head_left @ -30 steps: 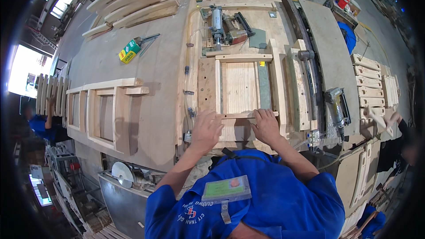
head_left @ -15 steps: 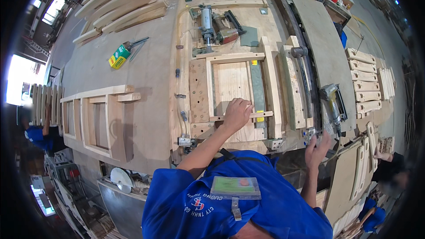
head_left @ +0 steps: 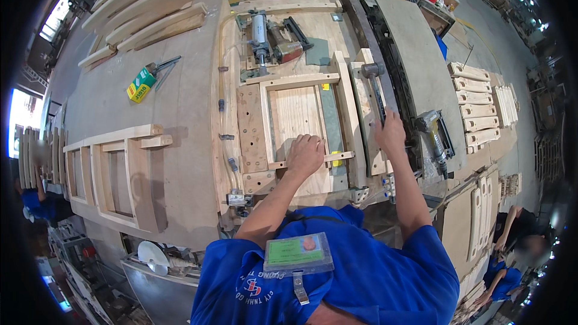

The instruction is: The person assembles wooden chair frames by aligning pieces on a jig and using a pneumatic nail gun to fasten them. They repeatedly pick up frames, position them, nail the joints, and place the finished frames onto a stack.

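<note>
Now left hand point(head_left: 305, 154) flat on wooden frame point(head_left: 301, 121), grip loose; right hand point(head_left: 388, 132) wrapped around clamp lever point(head_left: 376, 93).

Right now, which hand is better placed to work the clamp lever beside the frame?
The right hand: it already rests on the dark clamp lever at the jig's right side. The left hand lies pressed on the lower wooden rail of the frame, apart from the lever.

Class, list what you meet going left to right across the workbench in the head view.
Open pale wooden frame → green and yellow box → left hand on the wooden panel jig → right hand → grey nail gun → stacked curved wooden slats.
</note>
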Available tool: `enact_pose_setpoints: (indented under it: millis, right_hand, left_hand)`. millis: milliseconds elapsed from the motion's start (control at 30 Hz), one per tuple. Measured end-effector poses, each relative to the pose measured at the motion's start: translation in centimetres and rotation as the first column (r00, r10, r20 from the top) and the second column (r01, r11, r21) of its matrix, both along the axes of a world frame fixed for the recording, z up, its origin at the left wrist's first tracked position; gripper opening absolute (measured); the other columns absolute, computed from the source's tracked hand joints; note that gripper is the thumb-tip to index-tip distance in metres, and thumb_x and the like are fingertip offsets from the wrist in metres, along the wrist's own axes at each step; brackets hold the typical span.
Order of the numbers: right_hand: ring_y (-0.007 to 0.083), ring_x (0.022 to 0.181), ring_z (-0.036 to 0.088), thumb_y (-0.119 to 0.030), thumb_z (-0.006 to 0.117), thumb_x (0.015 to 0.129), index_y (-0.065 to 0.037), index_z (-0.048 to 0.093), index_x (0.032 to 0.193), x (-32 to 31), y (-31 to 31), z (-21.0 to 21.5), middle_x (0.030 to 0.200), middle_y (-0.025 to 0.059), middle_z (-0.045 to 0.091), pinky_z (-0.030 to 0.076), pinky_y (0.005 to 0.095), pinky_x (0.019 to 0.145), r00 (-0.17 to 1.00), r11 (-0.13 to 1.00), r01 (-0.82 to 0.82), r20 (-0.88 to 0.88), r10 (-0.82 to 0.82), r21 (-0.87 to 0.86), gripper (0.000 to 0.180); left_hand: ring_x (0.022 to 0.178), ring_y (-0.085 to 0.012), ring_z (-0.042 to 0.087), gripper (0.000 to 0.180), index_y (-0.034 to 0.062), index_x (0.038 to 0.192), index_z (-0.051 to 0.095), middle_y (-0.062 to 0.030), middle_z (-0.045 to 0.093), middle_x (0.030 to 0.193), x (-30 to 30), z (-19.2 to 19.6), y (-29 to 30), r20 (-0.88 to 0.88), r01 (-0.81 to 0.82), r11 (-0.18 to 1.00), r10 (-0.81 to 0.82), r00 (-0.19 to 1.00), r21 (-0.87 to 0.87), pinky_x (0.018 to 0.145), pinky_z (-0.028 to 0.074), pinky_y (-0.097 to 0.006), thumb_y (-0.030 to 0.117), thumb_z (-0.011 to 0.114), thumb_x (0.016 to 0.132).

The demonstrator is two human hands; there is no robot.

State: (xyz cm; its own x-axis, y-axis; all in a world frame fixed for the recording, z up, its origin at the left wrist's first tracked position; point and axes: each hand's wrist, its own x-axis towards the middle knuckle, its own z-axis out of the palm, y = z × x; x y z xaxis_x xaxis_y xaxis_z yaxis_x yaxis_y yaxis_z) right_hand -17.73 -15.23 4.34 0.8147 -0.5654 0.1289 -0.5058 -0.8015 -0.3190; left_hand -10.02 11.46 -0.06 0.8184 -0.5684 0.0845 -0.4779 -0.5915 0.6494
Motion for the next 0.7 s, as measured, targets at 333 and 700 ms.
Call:
enact_pose_setpoints:
  millis: [333,700]
  right_hand:
    - [0.0178,0.06,0.061,-0.02,0.065,0.1,-0.002,0.065,0.115,3.2,0.4,0.8,0.076,0.0043,0.057,0.051,0.0369,0.055,0.971,0.719,0.019,0.158,-0.178,0.695,0.024]
    - [0.004,0.047,0.034,-0.054,0.044,0.113,-0.01,0.058,0.117,-9.3,5.3,25.9,0.07,-0.0043,0.046,0.028,0.0218,0.038,0.478,0.655,-0.56,0.844,-0.245,0.507,0.046]
  left_hand:
    - [0.108,-0.0352,0.065,0.03,0.0034,0.103,0.075,-0.0177,0.074,0.106,0.1,-0.3,0.0,-0.044,0.008,0.998,-0.006,0.999,0.059,0.096,0.052,-0.05,0.028,0.059,0.102]
    - [0.102,-0.0349,0.066,0.027,0.005,0.099,0.076,-0.0154,0.074,0.1,0.0,-0.5,0.3,-0.012,0.008,1.0,-0.008,1.0,0.024,0.092,0.052,-0.048,0.028,0.062,0.099]
